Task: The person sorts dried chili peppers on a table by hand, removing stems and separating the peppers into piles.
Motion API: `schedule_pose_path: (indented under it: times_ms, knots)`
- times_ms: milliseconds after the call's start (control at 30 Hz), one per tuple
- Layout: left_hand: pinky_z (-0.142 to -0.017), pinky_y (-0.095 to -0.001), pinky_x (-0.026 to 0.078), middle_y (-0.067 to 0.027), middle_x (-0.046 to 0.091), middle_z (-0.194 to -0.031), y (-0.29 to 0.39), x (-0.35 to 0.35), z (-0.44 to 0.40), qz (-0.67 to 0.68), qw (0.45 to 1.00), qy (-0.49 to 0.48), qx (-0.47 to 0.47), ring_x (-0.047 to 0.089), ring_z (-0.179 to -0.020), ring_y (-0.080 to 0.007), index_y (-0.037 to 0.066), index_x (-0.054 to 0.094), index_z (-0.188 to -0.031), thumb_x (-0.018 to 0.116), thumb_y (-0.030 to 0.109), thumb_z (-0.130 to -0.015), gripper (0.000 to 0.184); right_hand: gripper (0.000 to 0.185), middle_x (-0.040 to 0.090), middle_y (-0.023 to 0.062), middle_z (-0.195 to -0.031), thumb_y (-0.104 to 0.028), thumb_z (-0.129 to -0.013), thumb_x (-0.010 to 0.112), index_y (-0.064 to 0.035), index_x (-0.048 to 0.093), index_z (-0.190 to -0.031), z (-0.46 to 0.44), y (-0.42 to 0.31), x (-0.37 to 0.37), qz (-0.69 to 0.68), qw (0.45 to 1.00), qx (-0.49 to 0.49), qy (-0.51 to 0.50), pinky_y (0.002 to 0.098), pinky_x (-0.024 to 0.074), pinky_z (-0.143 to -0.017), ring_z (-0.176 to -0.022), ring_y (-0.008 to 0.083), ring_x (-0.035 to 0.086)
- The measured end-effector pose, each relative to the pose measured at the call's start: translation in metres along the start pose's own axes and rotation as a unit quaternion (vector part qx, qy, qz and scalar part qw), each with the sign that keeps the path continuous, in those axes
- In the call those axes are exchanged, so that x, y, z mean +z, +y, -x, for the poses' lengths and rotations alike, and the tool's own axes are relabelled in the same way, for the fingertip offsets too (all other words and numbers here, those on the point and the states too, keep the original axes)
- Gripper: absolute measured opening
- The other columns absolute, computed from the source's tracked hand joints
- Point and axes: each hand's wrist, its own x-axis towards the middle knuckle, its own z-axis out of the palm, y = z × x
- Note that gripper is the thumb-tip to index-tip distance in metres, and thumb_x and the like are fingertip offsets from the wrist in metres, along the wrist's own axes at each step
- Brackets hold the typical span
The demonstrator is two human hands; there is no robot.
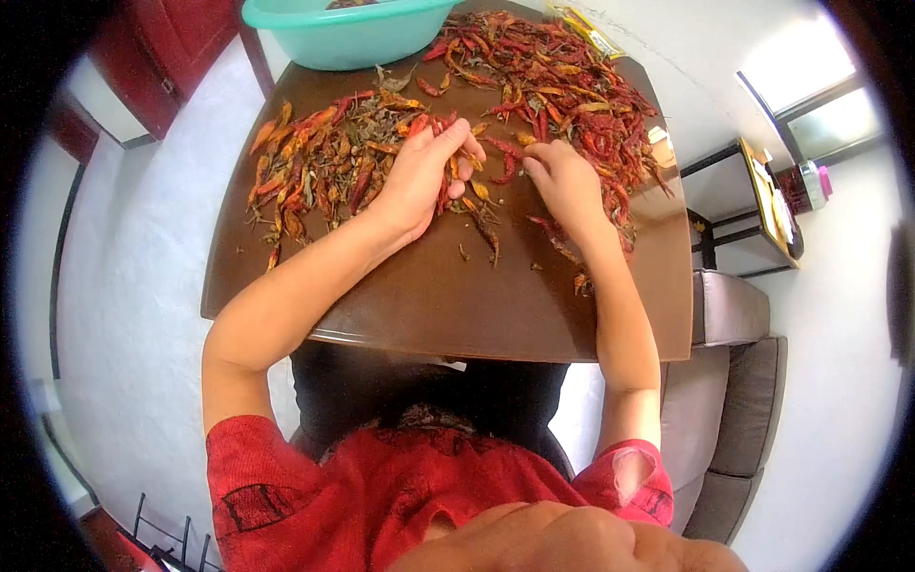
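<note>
Curled fingers of my left hand (pixel 419 181) close around a few dried chili peppers (pixel 444 191), some of them poking out below the palm. My right hand (pixel 564 186) is just across from it, thumb and forefinger pinched at the end of a red dried chili (pixel 502 148). The fingertips are partly hidden, so the exact hold is hard to see. To the left lies a pile of orange and brown chilies mixed with stems and dry bits (pixel 329 157). A larger heap of redder chilies (pixel 591 105) spreads behind and beside my right hand.
A turquoise basin (pixel 353 40) stands at the table's far left corner, with some dried pieces inside. The brown table (pixel 448 305) ends close to my body. A yellow packet (pixel 586 33) lies behind the red heap. A grey sofa (pixel 734 400) is on the right.
</note>
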Motion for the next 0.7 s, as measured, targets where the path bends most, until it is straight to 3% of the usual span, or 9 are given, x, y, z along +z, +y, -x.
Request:
schedule_pose_path:
  times_ms: [133,267,333,367,433,467,533,633,700]
  knots:
    - [-0.054,-0.0214,0.036,-0.0005,0.058,-0.088,-0.002,-0.001,0.0,-0.013,0.999,-0.017,-0.038,0.048,-0.07,-0.008,0.008,0.059,-0.094,0.051,0.031,-0.1,0.025,0.018,0.063,0.0126,-0.088,-0.021,-0.087,0.063,-0.0044,0.067,-0.091,-0.002,0.002,0.011,0.097,0.995,-0.012,-0.025,0.0439,0.051,-0.074,-0.087,0.0326,0.063]
    - [-0.052,-0.0198,0.034,0.0016,0.056,-0.086,-0.002,-0.002,-0.001,-0.028,0.998,-0.029,-0.046,0.046,-0.068,-0.0053,0.005,0.061,-0.112,0.054,0.029,-0.099,0.028,0.019,0.064,0.0135,-0.087,-0.021,-0.088,0.062,-0.0031,0.068,-0.091,-0.001,0.002,0.008,0.053,0.998,0.009,0.016,0.0426,0.0503,-0.073,-0.086,0.0333,0.063]
    - [-0.052,-0.0196,0.034,0.0024,0.056,-0.085,-0.001,-0.001,-0.001,-0.024,0.998,-0.026,-0.057,0.046,-0.068,-0.0045,0.005,0.061,-0.117,0.055,0.029,-0.099,0.031,0.02,0.065,0.0124,-0.084,-0.019,-0.089,0.062,-0.0003,0.068,-0.091,0.003,-0.002,0.0,-0.125,0.991,0.032,0.039,0.0396,0.0487,-0.071,-0.081,0.0295,0.063]
    - [-0.051,-0.0192,0.033,0.0031,0.056,-0.085,-0.001,0.0,-0.001,-0.026,0.996,-0.027,-0.075,0.046,-0.068,-0.0041,0.005,0.06,-0.119,0.056,0.028,-0.098,0.032,0.02,0.065,0.0124,-0.084,-0.019,-0.089,0.062,-0.0003,0.068,-0.091,0.004,-0.004,0.0,-0.126,0.991,0.032,0.038,0.0396,0.0487,-0.071,-0.081,0.0295,0.063]
    - [-0.051,-0.0189,0.033,0.0037,0.055,-0.085,0.001,0.002,0.0,-0.028,0.995,-0.028,-0.094,0.045,-0.068,-0.0036,0.005,0.06,-0.121,0.057,0.028,-0.098,0.033,0.021,0.063,0.005,-0.079,-0.018,-0.092,0.062,0.0019,0.066,-0.09,0.008,-0.012,0.001,-0.328,0.944,0.029,0.016,0.032,0.0452,-0.067,-0.073,0.0171,0.058]
    - [-0.051,-0.0191,0.033,0.004,0.055,-0.084,0.002,0.003,0.0,-0.02,0.994,-0.038,-0.097,0.045,-0.066,-0.004,0.006,0.061,-0.119,0.058,0.028,-0.098,0.032,0.021,0.063,0.005,-0.079,-0.018,-0.092,0.062,0.0019,0.066,-0.09,0.011,-0.016,0.0,-0.329,0.944,0.03,0.016,0.032,0.0452,-0.067,-0.073,0.0171,0.058]
    - [-0.051,-0.0193,0.033,0.0042,0.055,-0.083,0.0,0.003,0.0,-0.012,0.994,-0.049,-0.1,0.044,-0.065,-0.0045,0.007,0.062,-0.118,0.058,0.029,-0.097,0.031,0.021,0.057,-0.0026,-0.076,-0.018,-0.094,0.062,0.0024,0.064,-0.088,0.014,-0.028,-0.006,-0.439,0.887,0.102,-0.099,0.0255,0.0413,-0.066,-0.072,0.0068,0.049]
    - [-0.054,-0.0212,0.037,0.0047,0.055,-0.081,-0.01,-0.001,-0.003,-0.095,0.993,-0.034,-0.064,0.047,-0.066,-0.0054,0.006,0.064,-0.11,0.06,0.024,-0.097,0.023,0.023,0.053,-0.0047,-0.074,-0.019,-0.095,0.061,0.0023,0.064,-0.087,0.016,-0.031,-0.001,-0.473,0.865,0.114,-0.124,0.0227,0.039,-0.064,-0.071,0.0047,0.046]
    - [-0.058,-0.0257,0.043,0.0008,0.058,-0.079,-0.016,0.001,-0.005,-0.327,0.926,-0.056,0.181,0.054,-0.069,-0.0096,0.005,0.066,-0.102,0.064,0.01,-0.091,0.012,0.023,0.054,-0.0042,-0.075,-0.019,-0.095,0.061,0.0025,0.063,-0.087,0.016,-0.029,0.0,-0.499,0.845,0.133,-0.136,0.0232,0.0392,-0.064,-0.071,0.005,0.046]
